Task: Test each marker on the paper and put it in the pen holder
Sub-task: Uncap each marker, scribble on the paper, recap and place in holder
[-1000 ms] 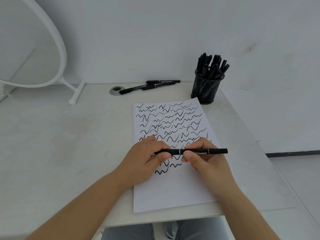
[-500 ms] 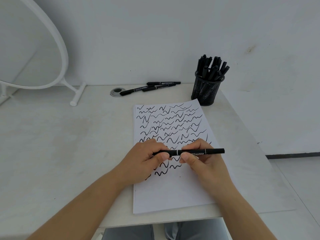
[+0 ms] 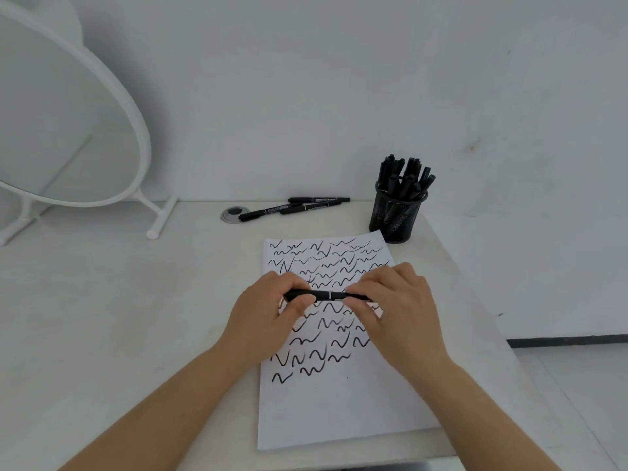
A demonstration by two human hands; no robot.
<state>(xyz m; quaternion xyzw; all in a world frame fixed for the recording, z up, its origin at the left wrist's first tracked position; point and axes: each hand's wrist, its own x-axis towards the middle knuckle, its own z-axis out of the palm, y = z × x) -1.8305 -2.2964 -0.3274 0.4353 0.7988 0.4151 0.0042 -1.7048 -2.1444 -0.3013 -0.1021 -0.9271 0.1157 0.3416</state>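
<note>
A black marker (image 3: pixel 326 295) lies level between both hands above the white paper (image 3: pixel 336 406), which is covered in black squiggles. My left hand (image 3: pixel 268 317) pinches its left end. My right hand (image 3: pixel 397 311) closes over its right half, hiding that end. A black mesh pen holder (image 3: pixel 396 215) holding several black markers stands beyond the paper's far right corner. Three loose black markers (image 3: pixel 295 207) lie on the desk near the back wall.
A round white-framed mirror (image 3: pixel 68 130) on a stand fills the far left. A cable grommet (image 3: pixel 233 213) sits in the desk beside the loose markers. The desk's right edge (image 3: pixel 475 300) drops off just past the paper.
The view has tilted upward. My right hand has slid leftward over the marker, covering its right end that stuck out before. The marker stays level above the paper.
</note>
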